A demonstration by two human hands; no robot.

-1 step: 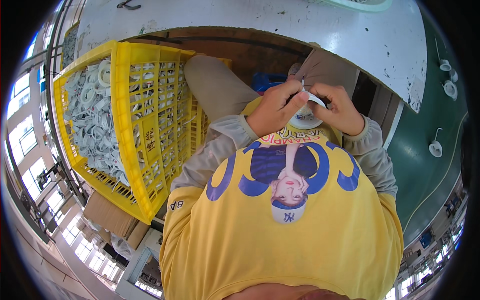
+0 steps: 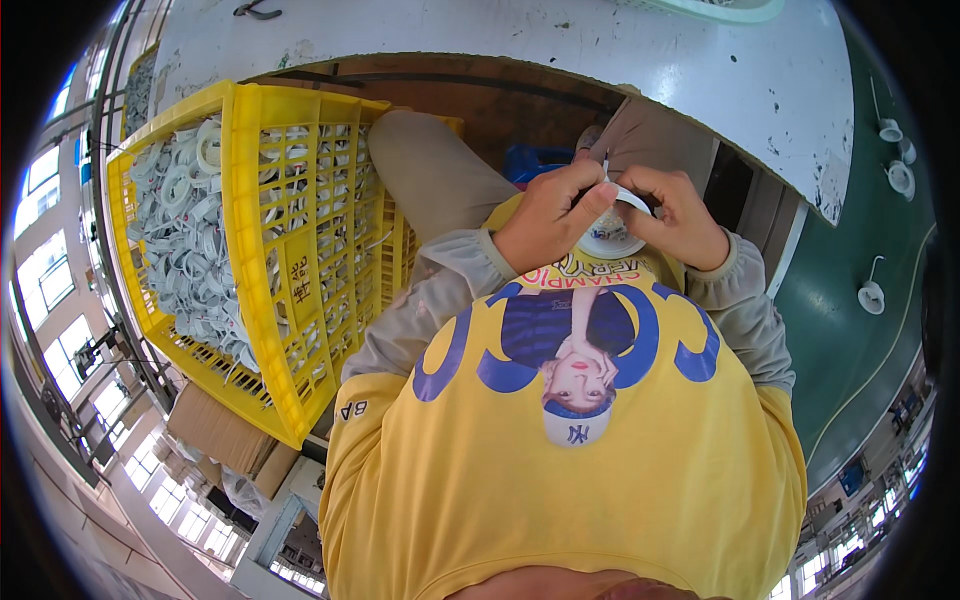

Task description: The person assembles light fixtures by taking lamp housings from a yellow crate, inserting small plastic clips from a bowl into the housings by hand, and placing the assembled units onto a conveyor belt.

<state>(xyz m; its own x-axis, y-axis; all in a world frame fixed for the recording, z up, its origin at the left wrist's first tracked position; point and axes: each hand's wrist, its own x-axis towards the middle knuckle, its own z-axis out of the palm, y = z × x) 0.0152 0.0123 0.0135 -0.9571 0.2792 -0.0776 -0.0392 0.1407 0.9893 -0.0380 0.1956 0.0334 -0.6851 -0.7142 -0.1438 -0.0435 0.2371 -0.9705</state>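
In front of my belly I hold a white plastic ring-shaped part (image 2: 608,246) with both hands. My left hand (image 2: 545,218) grips its left side, thumb laid along the upper rim and fingers curled. On the other side, my right hand (image 2: 688,222) is closed on the right edge, its thumb reaching inside the ring. A thin white lead with a dark tip (image 2: 606,165) sticks up between the hands. Small details inside the ring are too fine to make out, and the fingertips under it are hidden.
A yellow plastic crate (image 2: 250,215) at my left is full of similar white parts (image 2: 185,260). Ahead is a white worktop (image 2: 480,40) with pliers (image 2: 258,12) and a pale green basket (image 2: 735,12). Several white parts with leads (image 2: 871,297) lie on a green surface (image 2: 835,330) at right.
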